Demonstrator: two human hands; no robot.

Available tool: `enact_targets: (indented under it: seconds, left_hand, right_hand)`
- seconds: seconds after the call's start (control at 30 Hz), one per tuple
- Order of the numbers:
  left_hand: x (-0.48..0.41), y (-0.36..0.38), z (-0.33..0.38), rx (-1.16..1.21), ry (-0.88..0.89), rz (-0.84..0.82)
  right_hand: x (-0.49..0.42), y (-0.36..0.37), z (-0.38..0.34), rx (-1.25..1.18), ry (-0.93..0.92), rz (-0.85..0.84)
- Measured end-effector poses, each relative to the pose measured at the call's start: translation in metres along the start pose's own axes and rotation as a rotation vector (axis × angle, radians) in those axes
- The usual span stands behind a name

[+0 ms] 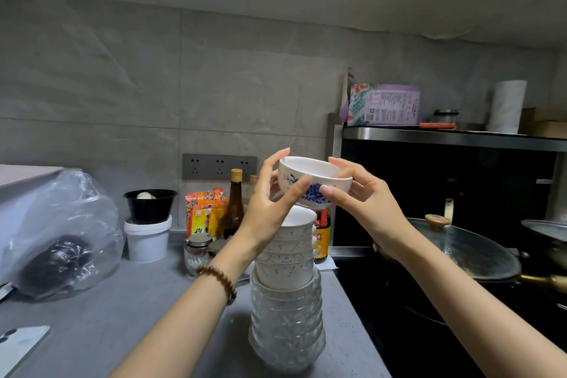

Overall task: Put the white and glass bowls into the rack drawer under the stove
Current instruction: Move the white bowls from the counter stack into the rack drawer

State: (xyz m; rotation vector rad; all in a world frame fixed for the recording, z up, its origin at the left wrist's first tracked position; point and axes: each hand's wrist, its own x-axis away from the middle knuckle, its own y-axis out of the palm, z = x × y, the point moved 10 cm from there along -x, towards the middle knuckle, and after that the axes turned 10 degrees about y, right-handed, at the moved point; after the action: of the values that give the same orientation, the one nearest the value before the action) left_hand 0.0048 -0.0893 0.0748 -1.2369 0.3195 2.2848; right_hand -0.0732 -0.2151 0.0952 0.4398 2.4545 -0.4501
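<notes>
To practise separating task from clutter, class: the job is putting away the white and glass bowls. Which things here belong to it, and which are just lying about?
Belongs to the job:
blue-patterned white bowl
stack of speckled white bowls
stack of glass bowls

Just lying about:
lidded wok
brown bottle
white tub
paper towel roll
plastic bag

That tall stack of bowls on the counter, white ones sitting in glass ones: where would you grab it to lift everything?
Probably low, on the glass bowls, one hand from each side, cupping under their flared walls. The white speckled bowls only nest on top; gripping those would likely leave the glass behind. The left hand and right hand now hold the blue-flowered bowl.
</notes>
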Motion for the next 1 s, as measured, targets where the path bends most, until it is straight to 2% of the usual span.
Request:
enact_targets:
  seconds: [0.13, 0.27, 0.4, 0.5, 0.7, 0.83, 1.0]
  left_hand:
    - [0.011, 0.039, 0.019, 0.143, 0.003, -0.03]
    - [0.028, 0.089, 0.02, 0.259, -0.072, -0.062]
    - [0.064, 0.158, 0.011, 0.316, -0.218, -0.216]
    - [0.104, 0.218, 0.0, 0.352, -0.329, -0.356]
    - [0.196, 0.334, -0.04, 0.401, -0.559, -0.537]
    - [0.256, 0.398, -0.081, 0.297, -0.654, -0.688]
    - [0.332, 0.461, -0.139, 0.322, -0.817, -0.777]
  right_hand:
    - [0.033, -0.025, -0.012, 0.054, 0.039, 0.046]
    - [0.077, -0.06, -0.017, 0.175, 0.064, 0.12]
    - [0.138, -0.095, -0.014, 0.18, 0.139, 0.092]
    - [0.19, -0.129, 0.001, 0.222, 0.27, 0.072]
    - [0.294, -0.203, 0.065, 0.207, 0.593, 0.066]
    - [0.355, -0.253, 0.129, 0.16, 0.802, 0.138]
    - [0.418, -0.305, 0.223, 0.079, 1.016, 0.252]
